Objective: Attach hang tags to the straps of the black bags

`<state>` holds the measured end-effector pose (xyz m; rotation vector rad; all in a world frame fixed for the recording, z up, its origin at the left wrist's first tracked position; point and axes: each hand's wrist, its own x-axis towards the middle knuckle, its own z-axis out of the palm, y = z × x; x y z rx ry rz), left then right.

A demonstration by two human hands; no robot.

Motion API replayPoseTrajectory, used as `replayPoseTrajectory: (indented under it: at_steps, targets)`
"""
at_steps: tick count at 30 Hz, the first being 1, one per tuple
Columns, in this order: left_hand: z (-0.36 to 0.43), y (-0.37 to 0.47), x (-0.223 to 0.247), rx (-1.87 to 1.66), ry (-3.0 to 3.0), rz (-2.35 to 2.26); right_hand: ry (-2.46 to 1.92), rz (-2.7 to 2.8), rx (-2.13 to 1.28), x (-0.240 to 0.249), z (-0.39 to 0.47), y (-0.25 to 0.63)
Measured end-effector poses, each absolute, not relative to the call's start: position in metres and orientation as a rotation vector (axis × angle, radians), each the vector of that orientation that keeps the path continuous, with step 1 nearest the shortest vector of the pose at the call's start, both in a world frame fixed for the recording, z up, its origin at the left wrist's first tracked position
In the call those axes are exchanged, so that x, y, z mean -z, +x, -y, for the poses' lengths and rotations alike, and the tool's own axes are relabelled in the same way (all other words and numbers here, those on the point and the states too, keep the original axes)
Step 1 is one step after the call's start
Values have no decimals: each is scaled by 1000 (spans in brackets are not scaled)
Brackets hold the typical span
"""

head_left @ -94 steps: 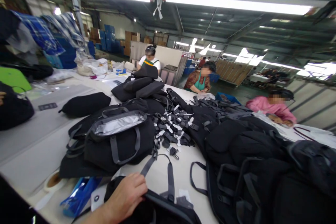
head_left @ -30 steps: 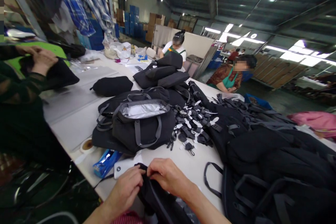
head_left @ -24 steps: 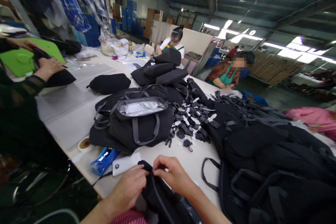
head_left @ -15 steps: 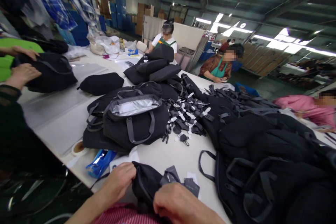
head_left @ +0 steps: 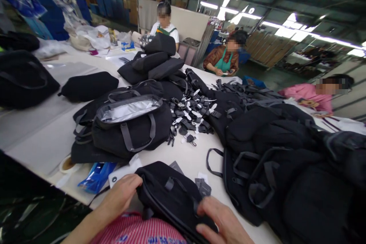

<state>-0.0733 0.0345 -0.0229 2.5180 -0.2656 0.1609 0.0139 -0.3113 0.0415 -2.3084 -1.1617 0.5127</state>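
Bag (head_left: 174, 194) of black fabric lies at the near edge of the white table (head_left: 37, 141), partly over the edge and above a red striped garment (head_left: 137, 232) in our lap. Our left hand (head_left: 121, 196) curls its fingers onto the bag's left end, gripping the rim there. Our right hand (head_left: 225, 225) rests on the bag's right end with the fingers bent and pressing down on the fabric; we cannot tell whether it pinches anything. Just beyond the bag lie a few small dark tags (head_left: 201, 185). To its left sit a white phone (head_left: 122, 171), a blue packet (head_left: 97, 177) and a roll of tape (head_left: 68, 164). Farther in stands an open black bag with a silvery lining (head_left: 130, 126), and beside it a heap of black straps with white tags (head_left: 190, 116). A large pile of black bags (head_left: 286, 160) fills the right side. Three people sit along the far side of the table: one in a white top (head_left: 164, 26), one in a green apron (head_left: 224, 59) and one in pink (head_left: 310, 95).
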Motion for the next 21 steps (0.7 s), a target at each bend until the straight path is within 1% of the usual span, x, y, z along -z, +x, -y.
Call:
replayPoseTrajectory:
  at_steps: [3, 6, 8, 11, 13, 16, 21]
  targets:
    - [-40, -68, 20, -201, 2556, 301, -2396, 1166, -652, -48, 284, 12]
    - [-43, -65, 18, -260, 2593, 320, -2453, 1128, -795, -30, 276, 12]
    - [-40, -66, 16, -318, 2619, 319, -2420, 1072, -790, -21, 276, 17]
    - [-26, -67, 9, -526, 2675, 383, -2433, 1024, -712, -20, 274, 28]
    - [-10, -64, 4, -597, 2696, 552, -2463, 1036, -638, -24, 270, 34]
    - [15, -58, -3, -488, 2689, 780, -2521, 1089, -516, -26, 264, 39]
    - [30, -61, -25, -196, 2612, 907, -2726, 923, -183, -24, 266, 70]
